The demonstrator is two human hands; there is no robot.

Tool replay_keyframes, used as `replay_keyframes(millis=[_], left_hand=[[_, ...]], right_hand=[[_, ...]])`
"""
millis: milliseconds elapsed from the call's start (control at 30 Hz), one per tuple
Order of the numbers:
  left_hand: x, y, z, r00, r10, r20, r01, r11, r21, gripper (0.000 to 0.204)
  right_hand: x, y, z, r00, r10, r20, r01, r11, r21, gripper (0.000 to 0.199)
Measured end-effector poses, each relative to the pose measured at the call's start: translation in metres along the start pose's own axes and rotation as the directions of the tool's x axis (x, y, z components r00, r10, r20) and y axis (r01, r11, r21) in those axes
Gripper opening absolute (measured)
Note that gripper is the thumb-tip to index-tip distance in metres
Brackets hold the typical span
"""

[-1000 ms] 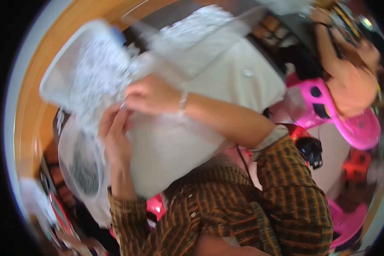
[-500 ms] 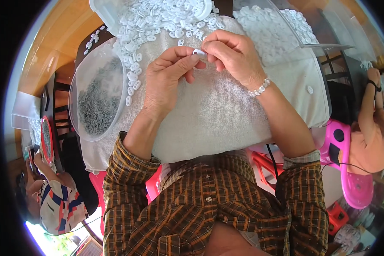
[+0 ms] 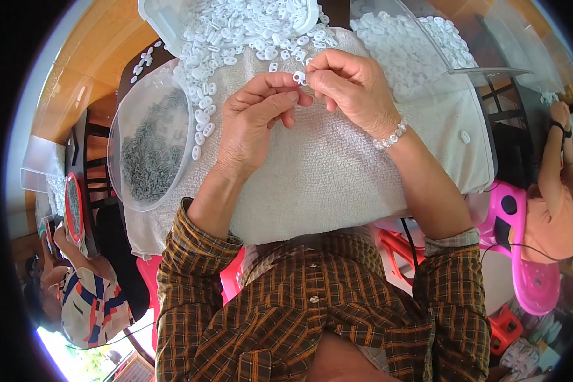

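Over the cloth-covered table, a small white oval plastic piece with holes [image 3: 299, 77] is at the fingertips of my right hand [image 3: 355, 89], whose thumb and forefinger are closed on it. My left hand [image 3: 254, 121] is right beside it, forefinger tip against the piece and thumb pressed toward the curled fingers. Whether those left fingers hold anything small is hidden. Beyond my hands lies a heap of similar white pieces [image 3: 235, 32], spilling from a white tub [image 3: 154, 22]. Left of my left hand is a round clear tray [image 3: 113, 153] with many small grey screws [image 3: 149, 159].
At the far right a clear plastic bin [image 3: 420, 32] lies with more white pieces in it. One loose piece [image 3: 465, 137] rests on the beige cloth [image 3: 325, 184] at right. Other people sit at left [image 3: 92, 299] and right [image 3: 557, 223], near a pink plastic chair [image 3: 535, 280].
The white piece has turned and shifted from between my left thumb and forefinger to my right fingertips. Both hands stay close together; the whole view has shifted slightly.
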State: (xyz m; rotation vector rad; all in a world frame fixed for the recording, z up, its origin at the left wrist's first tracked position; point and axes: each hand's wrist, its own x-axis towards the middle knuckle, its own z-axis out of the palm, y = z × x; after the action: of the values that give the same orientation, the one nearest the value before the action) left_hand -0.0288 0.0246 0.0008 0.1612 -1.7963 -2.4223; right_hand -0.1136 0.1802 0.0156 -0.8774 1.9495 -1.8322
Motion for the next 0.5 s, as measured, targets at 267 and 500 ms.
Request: replay_keyframes(millis=[267, 500], left_hand=[[0.0006, 0.0005, 0.0055, 0.999, 0.005, -0.053, -0.005, 1.0, -0.002, 0.009], [-0.0031, 0.002, 0.005, 0.998, 0.018, -0.056, -0.008, 0.983, 0.184, 0.01]], right_hand=[[0.0016, 0.0076, -0.0003, 0.988, -0.152, -0.008, 0.148, 0.976, -0.161, 0.011], [0.0019, 0.0081, 0.0011, 0.983, -0.18, 0.036, 0.184, 0.959, -0.214, 0.01]])
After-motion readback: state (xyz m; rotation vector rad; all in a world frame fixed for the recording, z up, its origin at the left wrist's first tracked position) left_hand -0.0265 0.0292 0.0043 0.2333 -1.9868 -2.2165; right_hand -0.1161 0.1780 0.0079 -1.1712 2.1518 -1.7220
